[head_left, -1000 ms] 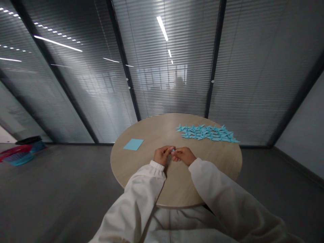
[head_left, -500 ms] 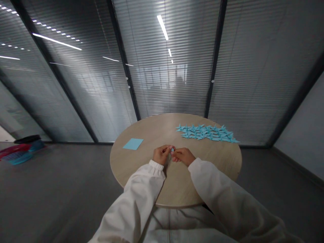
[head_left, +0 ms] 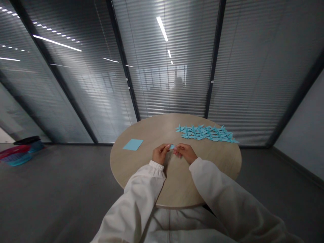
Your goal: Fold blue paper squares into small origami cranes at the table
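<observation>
Small folded piece of pale blue paper (head_left: pixel 172 146) pinched at mid-air between the fingertips (head_left: pixel 168 146) of the left hand (head_left: pixel 160 154) and the right hand (head_left: pixel 184 152), over the near half of the table; fingers curled and grasping, neither clenched nor released. Judged very light, soft and easily creased: best taken by its folded edges, with gentle pressure only. White gathered sleeves (head_left: pixel 152 172) at both wrists. Round light-wood table (head_left: pixel 149 135), smooth and matte, probably little grip for paper. Flat square of blue paper (head_left: pixel 133 144) to the left; dense cluster of blue paper cranes (head_left: pixel 206 132) farther right, delicate-looking, overlapping. Beyond: grey floor (head_left: pixel 63 189), red-and-teal basket (head_left: pixel 17 153) at far left, slatted blinds (head_left: pixel 167 87) behind dark-framed glass partitions.
</observation>
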Motion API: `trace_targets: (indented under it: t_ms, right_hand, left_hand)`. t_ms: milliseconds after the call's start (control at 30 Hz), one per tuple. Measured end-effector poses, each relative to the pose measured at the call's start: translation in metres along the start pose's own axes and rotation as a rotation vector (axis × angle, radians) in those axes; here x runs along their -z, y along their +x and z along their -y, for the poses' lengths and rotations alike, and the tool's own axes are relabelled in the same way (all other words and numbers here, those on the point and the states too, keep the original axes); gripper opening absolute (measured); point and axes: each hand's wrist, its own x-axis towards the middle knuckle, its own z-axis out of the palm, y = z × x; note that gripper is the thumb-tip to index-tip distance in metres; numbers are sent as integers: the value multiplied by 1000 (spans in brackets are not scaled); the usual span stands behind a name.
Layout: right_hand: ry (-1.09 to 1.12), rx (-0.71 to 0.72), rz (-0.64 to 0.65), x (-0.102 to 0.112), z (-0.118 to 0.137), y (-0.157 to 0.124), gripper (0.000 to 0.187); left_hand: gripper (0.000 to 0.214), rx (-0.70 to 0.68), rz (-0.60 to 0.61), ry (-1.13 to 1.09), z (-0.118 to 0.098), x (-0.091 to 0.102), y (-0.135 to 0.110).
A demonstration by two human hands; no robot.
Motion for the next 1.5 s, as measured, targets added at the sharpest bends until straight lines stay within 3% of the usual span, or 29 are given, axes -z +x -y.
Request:
trace_targets:
  t_ms: [233,367,700,933,1133,1500]
  right_hand:
    - [31,30,-139,3,2,2,31]
    - [13,52,-118,3,2,2,30]
    - [38,56,-48,1,5,-2,34]
    - [-28,74,-75,4,6,-1,29]
    - [-29,74,-84,5,5,-1,29]
    - [12,101,-83,3,4,0,31]
  left_hand:
    - [39,134,77,-127,0,-3,0]
    - [43,195,80,-190,-5,-4,-1]
    - [36,194,11,-93,-6,-3,-2]
    - [36,223,96,-121,-9,-4,-4]
    - [46,284,160,-280,-4,-5,-1]
    - [47,308,187,-318,-3,-4,1]
